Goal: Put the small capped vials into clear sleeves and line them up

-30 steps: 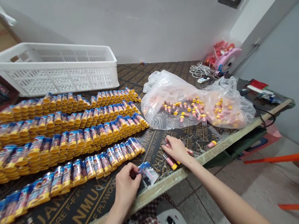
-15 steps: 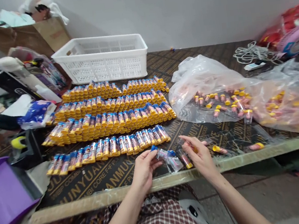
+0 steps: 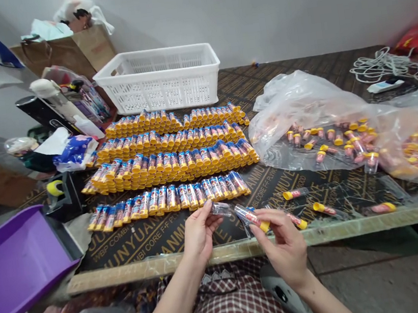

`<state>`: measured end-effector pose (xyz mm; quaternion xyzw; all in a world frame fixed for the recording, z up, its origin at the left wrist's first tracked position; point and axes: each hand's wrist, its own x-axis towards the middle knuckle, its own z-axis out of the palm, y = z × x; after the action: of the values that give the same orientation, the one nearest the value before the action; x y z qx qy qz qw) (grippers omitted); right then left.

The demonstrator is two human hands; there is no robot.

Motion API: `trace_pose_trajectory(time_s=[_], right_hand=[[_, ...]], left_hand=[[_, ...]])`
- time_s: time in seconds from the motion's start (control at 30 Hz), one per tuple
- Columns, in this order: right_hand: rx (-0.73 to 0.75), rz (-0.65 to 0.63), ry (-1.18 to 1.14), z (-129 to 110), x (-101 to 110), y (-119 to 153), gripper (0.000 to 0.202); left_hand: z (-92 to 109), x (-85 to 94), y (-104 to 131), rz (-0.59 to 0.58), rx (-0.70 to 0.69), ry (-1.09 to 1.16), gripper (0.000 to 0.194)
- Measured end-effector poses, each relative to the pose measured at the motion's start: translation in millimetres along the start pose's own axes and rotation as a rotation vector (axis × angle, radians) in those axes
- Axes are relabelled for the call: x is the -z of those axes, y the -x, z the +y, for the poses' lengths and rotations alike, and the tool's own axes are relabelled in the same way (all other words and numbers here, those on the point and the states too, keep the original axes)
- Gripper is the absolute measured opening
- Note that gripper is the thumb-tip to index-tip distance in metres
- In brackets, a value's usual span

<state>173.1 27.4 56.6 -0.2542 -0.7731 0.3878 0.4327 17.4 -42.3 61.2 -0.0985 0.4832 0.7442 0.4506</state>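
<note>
My left hand (image 3: 199, 233) pinches a small clear plastic piece (image 3: 221, 208) between thumb and fingertips. In my right hand (image 3: 284, 243) is a clear tube with a yellow cap (image 3: 251, 216) and pink contents, its clear end tilted up toward my left hand. The two pieces are close together, with a narrow gap between them. Under the right hand lie more clear plastic and a bit of blue, partly hidden. Loose yellow-capped tubes (image 3: 324, 209) lie to the right of it. Beyond my left hand runs a row of blue-and-yellow tubes (image 3: 161, 200).
Stacked rows of finished-looking tubes (image 3: 179, 163) fill the table's middle. A white basket (image 3: 163, 88) stands behind them. Plastic bags (image 3: 301, 98) of yellow-capped tubes lie at right, near a white cord (image 3: 385, 64). A purple dustpan (image 3: 23, 268) and tape dispenser (image 3: 68, 193) are at left.
My right hand has taken hold of a yellow-capped tube and lifted it. My left hand now shows a clear piece where a blue-ended piece was. The view has shifted left.
</note>
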Motion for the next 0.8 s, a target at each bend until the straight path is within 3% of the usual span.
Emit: trace_pose_trajectory(time_s=[0.2,0.33,0.5,0.7,0.8], right_hand=[[0.162,-0.103,0.047,-2.3,0.6,-2.2,0.038],[0.115,-0.243,0.016,-1.4,5.9,-1.0,0.04],[0.07,-0.285,-0.048,7.1,6.0,1.2,0.038],[0.125,-0.315,0.063,12.1,6.1,-7.0,0.075],[0.159,-0.419,0.053,10.8,10.1,-14.7,0.084]], left_hand=[[-7.0,-5.6,6.3,-0.044,-0.049,0.001,0.031],[-4.4,-7.6,7.8,-0.079,-0.06,-0.038,0.033],[0.8,-8.7,10.0,-0.132,-0.046,-0.118,0.037],[-2.9,-10.8,20.8,-0.297,0.07,-0.234,0.042],[-5.8,-11.7,25.8,-0.365,0.124,-0.302,0.035]])
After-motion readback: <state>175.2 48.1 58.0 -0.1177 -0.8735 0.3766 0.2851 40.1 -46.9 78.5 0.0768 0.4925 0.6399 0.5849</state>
